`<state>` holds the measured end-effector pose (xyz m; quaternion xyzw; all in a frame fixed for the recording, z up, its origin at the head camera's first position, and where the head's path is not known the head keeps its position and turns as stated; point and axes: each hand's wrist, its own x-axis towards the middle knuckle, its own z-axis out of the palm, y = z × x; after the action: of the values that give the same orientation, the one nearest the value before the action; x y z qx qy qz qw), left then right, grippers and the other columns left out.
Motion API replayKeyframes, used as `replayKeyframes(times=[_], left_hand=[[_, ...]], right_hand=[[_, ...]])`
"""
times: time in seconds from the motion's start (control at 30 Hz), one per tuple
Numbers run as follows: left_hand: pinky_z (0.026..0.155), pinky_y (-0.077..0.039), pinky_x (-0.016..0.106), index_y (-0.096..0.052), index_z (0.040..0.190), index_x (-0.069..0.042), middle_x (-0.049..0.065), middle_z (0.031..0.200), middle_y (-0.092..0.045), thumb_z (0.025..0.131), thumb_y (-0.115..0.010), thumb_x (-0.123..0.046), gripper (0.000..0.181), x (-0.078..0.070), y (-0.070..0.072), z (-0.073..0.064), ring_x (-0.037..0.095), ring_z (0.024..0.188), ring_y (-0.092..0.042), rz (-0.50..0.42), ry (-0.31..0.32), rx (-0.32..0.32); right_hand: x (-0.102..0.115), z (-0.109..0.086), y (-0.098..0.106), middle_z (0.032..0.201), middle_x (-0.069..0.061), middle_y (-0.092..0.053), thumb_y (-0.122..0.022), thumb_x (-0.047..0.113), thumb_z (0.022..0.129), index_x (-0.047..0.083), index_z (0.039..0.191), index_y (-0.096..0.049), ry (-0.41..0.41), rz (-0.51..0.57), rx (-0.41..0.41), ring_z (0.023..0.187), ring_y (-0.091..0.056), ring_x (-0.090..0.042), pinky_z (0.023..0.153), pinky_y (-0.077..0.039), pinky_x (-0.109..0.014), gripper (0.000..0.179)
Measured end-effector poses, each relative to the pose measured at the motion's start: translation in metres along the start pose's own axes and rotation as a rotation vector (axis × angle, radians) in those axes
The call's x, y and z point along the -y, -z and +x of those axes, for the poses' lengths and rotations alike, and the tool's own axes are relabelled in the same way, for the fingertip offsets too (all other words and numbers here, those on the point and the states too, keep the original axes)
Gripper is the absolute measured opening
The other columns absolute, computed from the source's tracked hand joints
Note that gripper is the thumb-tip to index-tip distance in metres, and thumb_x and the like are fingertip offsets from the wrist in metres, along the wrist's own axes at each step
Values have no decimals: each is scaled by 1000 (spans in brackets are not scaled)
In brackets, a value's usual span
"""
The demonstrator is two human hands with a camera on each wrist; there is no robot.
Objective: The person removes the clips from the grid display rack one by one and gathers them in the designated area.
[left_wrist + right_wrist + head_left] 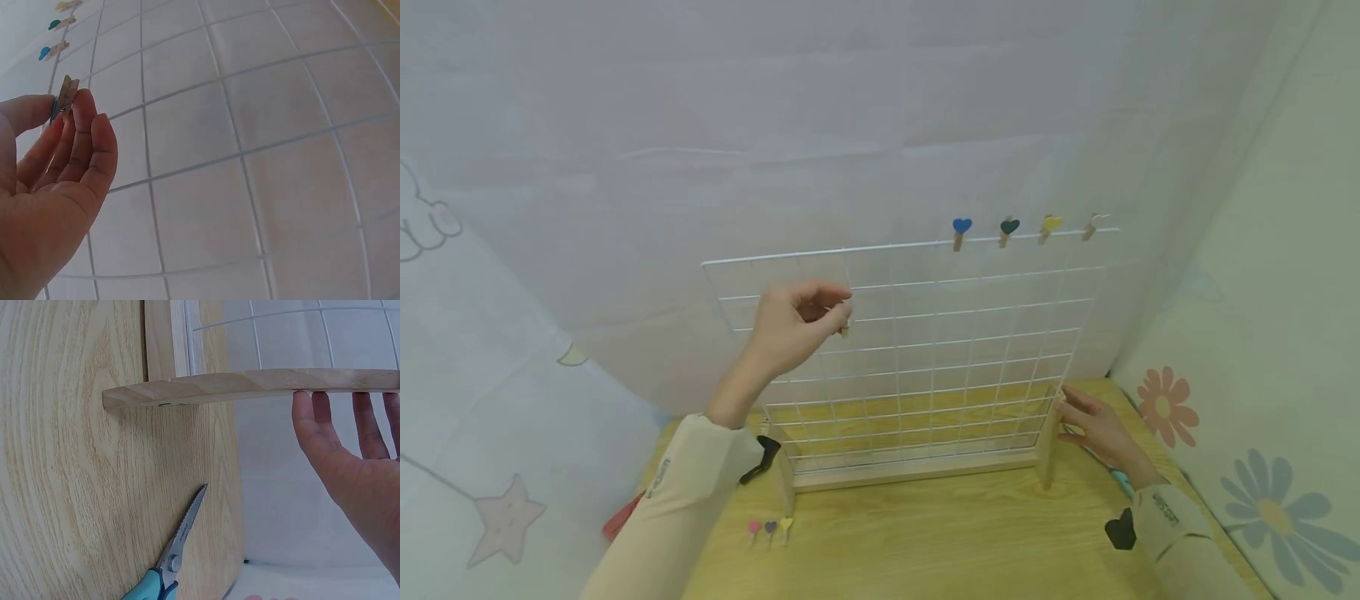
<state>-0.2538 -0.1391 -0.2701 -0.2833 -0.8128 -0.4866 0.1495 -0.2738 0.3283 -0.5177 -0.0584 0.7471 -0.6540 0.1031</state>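
My left hand (790,329) pinches a small wooden clothespin (67,94) between thumb and fingertips, in front of the left half of a white wire grid (842,250). A bluish-green piece on the clothespin shows partly behind the thumb. The grid stands upright in a wooden base (917,473). Fingertips of my right hand (1097,429) touch the outer side of the right wooden post (250,386), the fingers fairly straight. Along the grid's top bar, toward the right, sit heart clothespins: blue (962,226), dark green (1010,227), yellow (1052,222) and a pale one (1100,218).
Pink (754,527), purple (771,527) and yellow (786,524) heart clothespins lie on the wooden table (925,542), front left. Teal-handled scissors (175,559) lie beside the right post. A red object (622,518) is partly hidden by the left sleeve. Decorated walls stand on both sides.
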Motion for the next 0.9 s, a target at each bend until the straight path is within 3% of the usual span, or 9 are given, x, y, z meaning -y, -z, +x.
replayKeyframes(times=[0.17,0.43,0.73,0.9], left_hand=[[57,-49,22,-70,103,0,10,81,-69,90,-65,-6,15,16,-1,-12,15,63,-64,7,32,29],[63,-53,24,-70,103,-2,10,85,-70,91,-66,-11,16,32,-4,-32,14,68,-66,-16,129,54],[62,-53,25,-70,104,-3,10,89,-70,90,-67,-11,16,53,-7,-56,23,72,-68,-21,188,70],[62,-53,25,-70,103,-2,14,91,-70,90,-67,-9,15,66,-12,-71,22,71,-68,-30,211,69]], right_hand=[[-1,0,-1,154,-28,-11,-47,29,102,2,153,-7,-6,4,-5,112,-46,-6,100,-39,-56,70],[0,-3,-2,153,-29,-13,-47,28,103,0,152,-7,19,0,2,104,-50,6,98,-42,-54,69],[2,-3,-3,154,-29,-9,-47,29,102,0,152,-5,4,11,-4,119,-45,-18,98,-40,-55,71],[1,-2,-3,154,-29,-10,-48,29,102,0,152,-5,7,12,-4,112,-48,-7,98,-41,-55,71]])
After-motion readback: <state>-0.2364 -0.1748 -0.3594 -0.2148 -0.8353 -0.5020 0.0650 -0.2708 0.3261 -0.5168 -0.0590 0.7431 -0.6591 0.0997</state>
